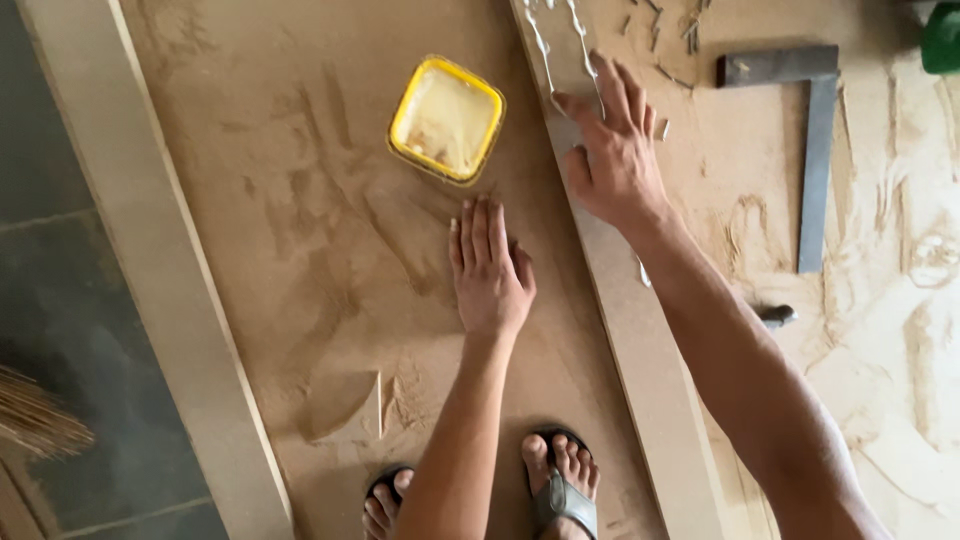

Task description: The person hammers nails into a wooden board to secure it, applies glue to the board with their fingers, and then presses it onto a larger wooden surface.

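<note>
Dusty brown board lies on the floor and serves as the work surface, with a pale strip along its left edge and grey floor tiles beyond. Person stands at the bottom edge, feet in sandals.

Left hand is flat on the board, palm down, fingers straight and together, holding nothing. It seems to give support only. Right hand is open too, fingers spread, fingertips pressing on a second strip that runs diagonal from top centre to bottom right. It grips nothing; index finger touches a white glue line that runs along the strip's top part.

Step looks like spreading glue w/ the fingers. To do it well, I think: keep finger pressure light and even, move along the strip, cover full width, and keep sawdust out of the wet line.

Glue tub, square, yellow rim, open, sits on the board just above the left hand and left of the right hand, near but not touching either.

Metal square lies to the right, apart from the hands. Small nails are scattered at the top. Broom bristles show at the left.
</note>
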